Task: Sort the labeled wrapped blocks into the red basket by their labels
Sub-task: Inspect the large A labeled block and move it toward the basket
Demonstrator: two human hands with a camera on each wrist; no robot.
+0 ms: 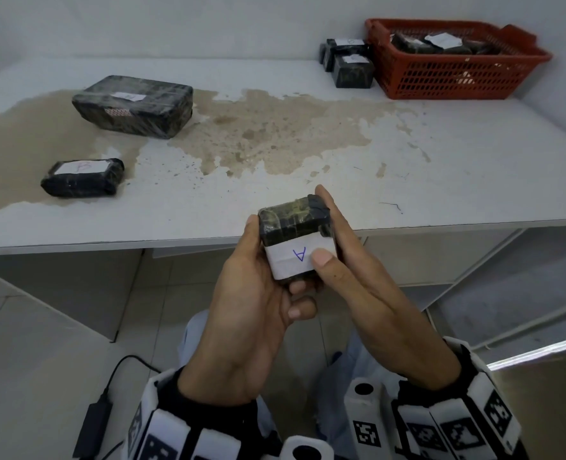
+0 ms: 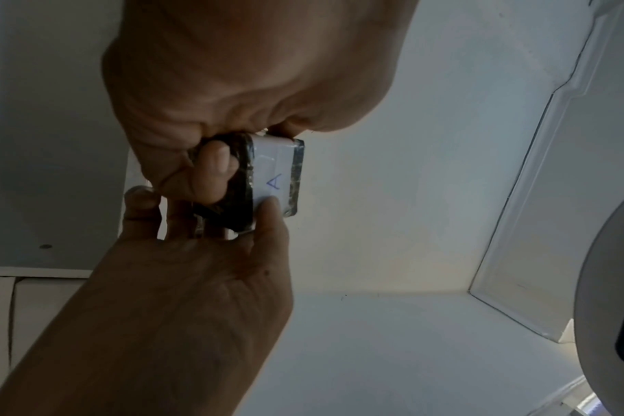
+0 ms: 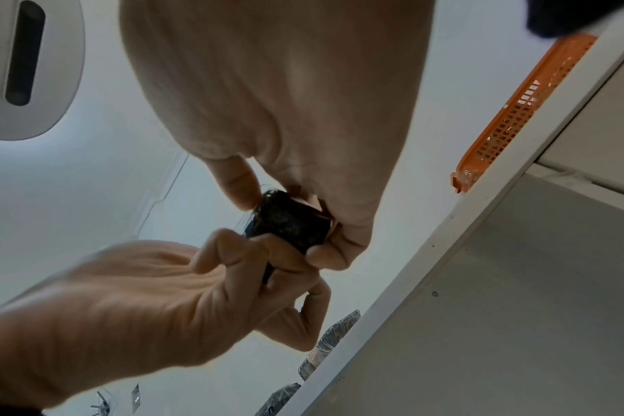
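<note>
I hold a small black wrapped block (image 1: 291,224) with a white label marked "A" in front of me, just off the table's front edge. My left hand (image 1: 258,260) grips its left side and underside. My right hand (image 1: 333,227) pinches it, thumb on the label and fingers along the right side. The left wrist view shows the block (image 2: 275,174) with its label, and the right wrist view shows its dark back (image 3: 289,222). The red basket (image 1: 441,74) stands at the table's far right corner with several wrapped blocks inside.
Two labeled blocks (image 1: 353,66) stand just left of the basket. A large wrapped block (image 1: 135,106) and a small one marked "B" (image 1: 82,177) lie at the left on the stained white table (image 1: 441,161). A wall runs behind the table.
</note>
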